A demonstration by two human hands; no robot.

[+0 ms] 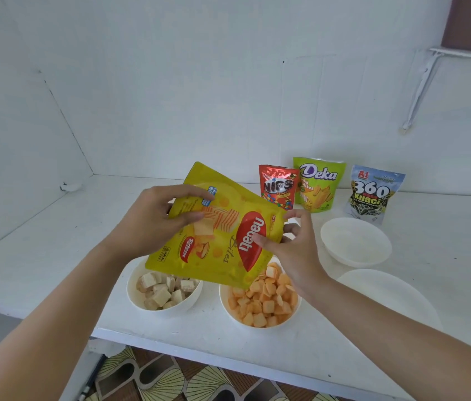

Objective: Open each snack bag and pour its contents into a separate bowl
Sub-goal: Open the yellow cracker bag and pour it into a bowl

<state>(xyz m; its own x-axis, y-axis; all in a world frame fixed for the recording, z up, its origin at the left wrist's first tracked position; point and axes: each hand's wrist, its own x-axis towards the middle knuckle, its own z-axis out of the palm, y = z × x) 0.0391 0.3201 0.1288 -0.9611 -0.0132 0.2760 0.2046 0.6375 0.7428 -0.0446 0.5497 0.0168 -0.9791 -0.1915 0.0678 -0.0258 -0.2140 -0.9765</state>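
A yellow Nabati Bites bag [217,241] hangs tilted over two filled bowls. My left hand [153,218] grips its upper left edge. My right hand [292,247] pinches its right end with thumb and fingers. Beneath the bag, a white bowl [138,299] holds pale wafer cubes and another white bowl [230,311] holds orange cheese bites. Two empty white bowls [356,241] [387,296] sit to the right. At the back stand a red Nips bag [277,186], a green Deka bag [318,183] and a 360 Kuaci seed bag [373,192].
Everything rests on a white table [54,241] set against white walls, in a corner at the left. The table's front edge [228,363] runs below the bowls, with a patterned floor mat [188,380] under it. A white bracket [422,82] hangs on the wall at the right.
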